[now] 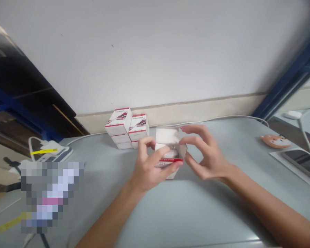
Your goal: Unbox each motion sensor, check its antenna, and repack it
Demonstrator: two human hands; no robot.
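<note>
Left grip closed narrow around an open white carton, its red-banded side low and its flap raised, over the grey desk at centre frame. Right grip spread wider, fingers curled toward the carton's upper corner (whether they touch the flap cannot be told from this view).

Behind the hands, two stacks of matching white cartons with red-and-black labels stand against the wall, a white cable running along the desk's back edge below a beige skirting band and a white wall. To the right, an orange animal-face pad lies near a smartphone resting on a white sheet. Blue steel framing cuts across both upper corners of the room. At the desk's left end, a white appliance with a yellow strap sits just above a pixelated patch (nothing beneath it can be made out).
</note>
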